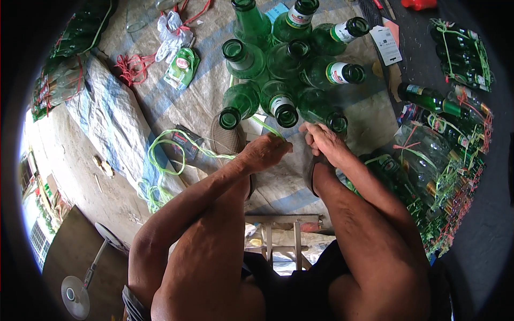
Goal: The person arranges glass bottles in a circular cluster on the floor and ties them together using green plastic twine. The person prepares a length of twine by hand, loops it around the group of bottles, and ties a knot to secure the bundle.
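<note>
Several empty green glass bottles (243, 61) stand upright in a tight cluster in front of me, open mouths up. My left hand (266, 151) is closed around light green plastic string, just on the near side of the cluster. From that hand one stretch of string runs up toward the bottles, and another trails left to a loose tangle of the string (154, 193). Close by the nearest right bottle (318, 109), my right hand (325, 142) has its fingers bent and pressed together; what they hold, if anything, is hidden.
Bundles of tied bottles (463, 56) lie along the right side, with more bundles (80, 32) at the upper left. A woven plastic sheet (203, 107) covers the ground under the cluster. Red string (131, 69) and a green packet (182, 68) lie at the back left.
</note>
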